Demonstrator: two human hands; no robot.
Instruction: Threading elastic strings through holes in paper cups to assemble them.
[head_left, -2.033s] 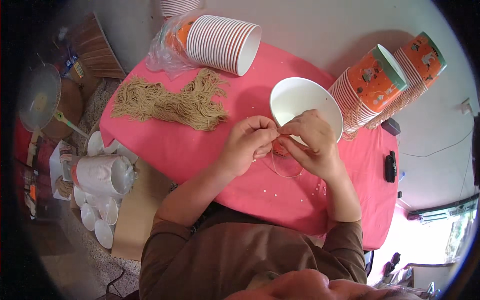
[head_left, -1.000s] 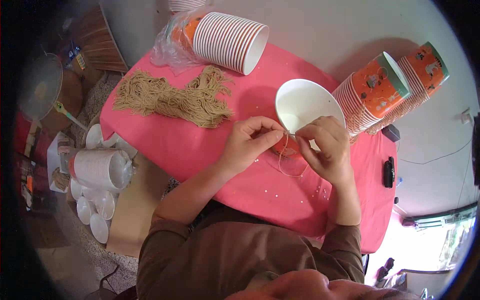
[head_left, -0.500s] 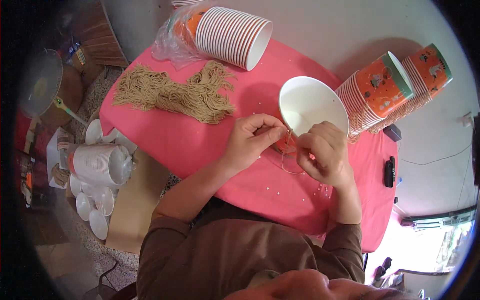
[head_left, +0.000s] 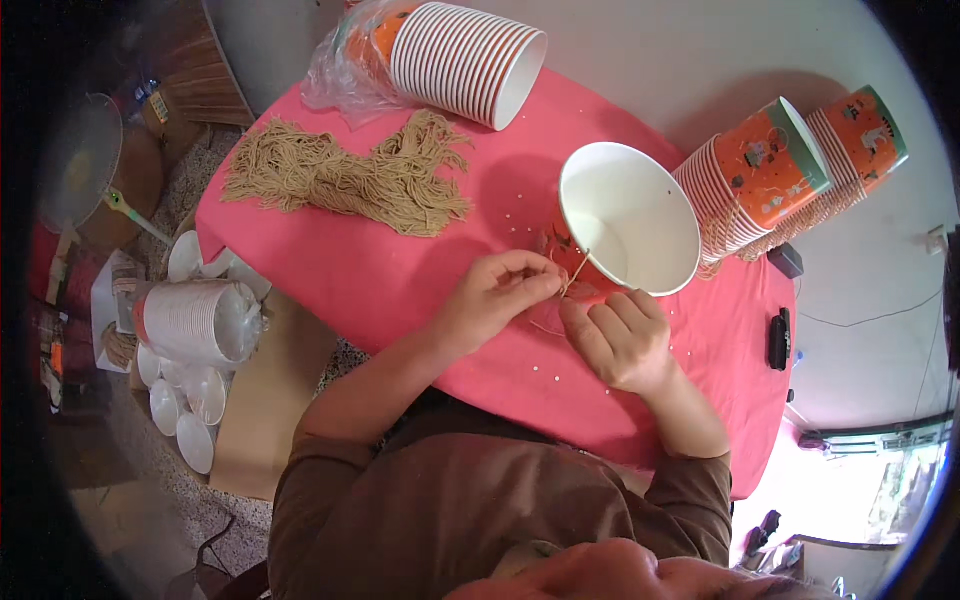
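An orange paper bucket [head_left: 630, 220] with a white inside and rim stands tilted on the pink-covered table. A tan cord [head_left: 578, 270] runs from near its rim down to my fingers. My left hand [head_left: 510, 290] pinches the cord between thumb and forefinger, just left of the bucket. Close beside it my right hand [head_left: 622, 338] is closed, fingers curled, by the bucket's lower rim; the cord's end goes in toward its thumb. A loop of cord hangs between the hands. Left of the bucket lies a bundle of cut tan cords [head_left: 350, 180].
A stack of nested buckets [head_left: 470, 65] lies at the back, partly in clear plastic. Two more stacks [head_left: 755, 175] with cord handles lean at the right. Small white dots are scattered over the tablecloth [head_left: 480, 395]. A carton [head_left: 262, 400] and wrapped white buckets [head_left: 195, 325] sit at floor level, left.
My right hand has moved down and slightly left, lower than the bucket's rim. The cord now stretches more visibly from the rim to my fingers.
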